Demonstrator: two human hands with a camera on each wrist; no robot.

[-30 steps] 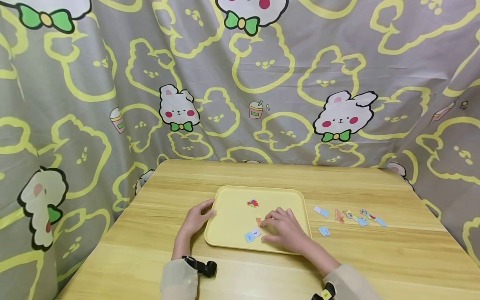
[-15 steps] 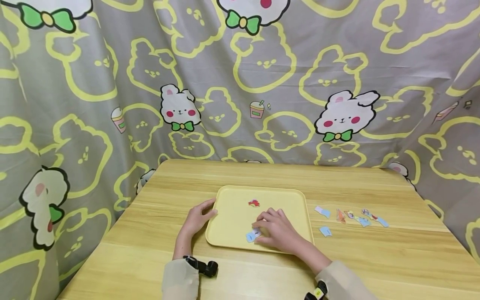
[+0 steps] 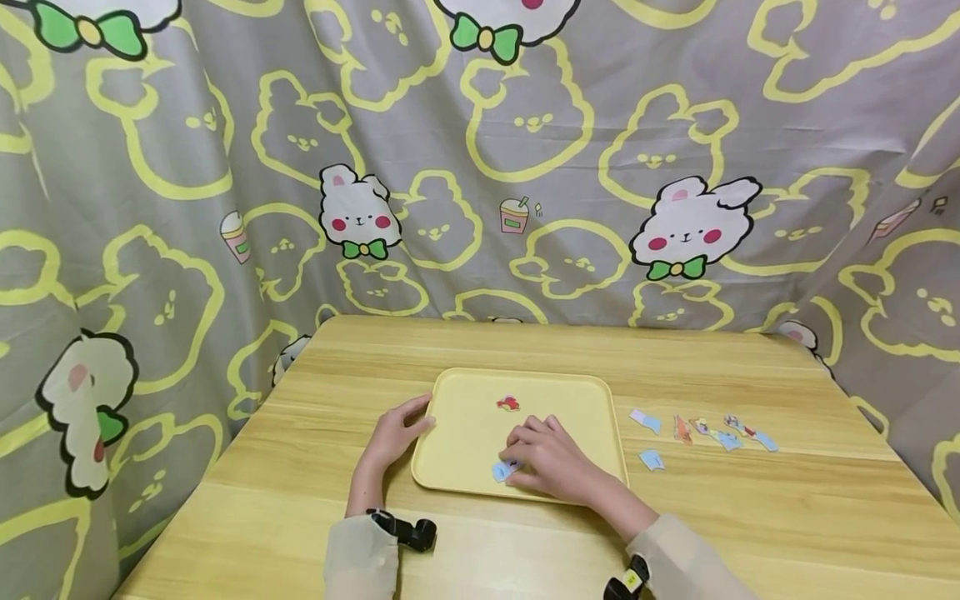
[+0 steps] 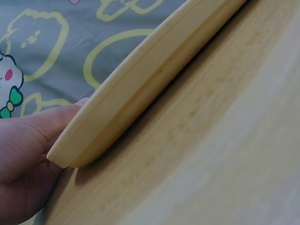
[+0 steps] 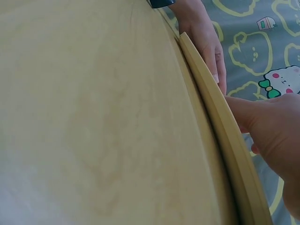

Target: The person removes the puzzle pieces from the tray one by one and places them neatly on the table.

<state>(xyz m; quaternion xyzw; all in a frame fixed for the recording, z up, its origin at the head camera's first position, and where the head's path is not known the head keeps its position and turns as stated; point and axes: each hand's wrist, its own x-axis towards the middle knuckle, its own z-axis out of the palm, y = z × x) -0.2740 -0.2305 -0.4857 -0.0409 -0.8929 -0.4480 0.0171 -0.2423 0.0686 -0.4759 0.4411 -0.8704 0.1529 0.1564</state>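
Observation:
My left hand (image 3: 392, 435) holds the left side of the yellow tray (image 3: 465, 385), its thumb over the rim. In the left wrist view, that hand (image 4: 28, 154) grips the tray edge (image 4: 122, 89) from the outer side. My right hand (image 3: 551, 458) is low over the tray's front middle, with bent fingers and thumb around the light-blue puzzle pieces (image 3: 501, 472), which it partly covers. A red puzzle piece (image 3: 508, 403) lies farther back on the tray. The right wrist view shows my right hand (image 5: 276, 131) beyond the tray's rim, the pieces hidden there.
Right of the tray on the wooden table (image 3: 300, 467) lie more puzzle pieces: a white-and-blue one (image 3: 646, 421), a blue one (image 3: 652, 459), an orange one (image 3: 682, 430) and several printed ones (image 3: 726, 439). A patterned curtain (image 3: 450, 275) stands behind the table.
My right hand has shifted slightly left over the blue pieces, and its fingers now cover the spot where an orange piece showed. The left hand stays at the tray's edge.

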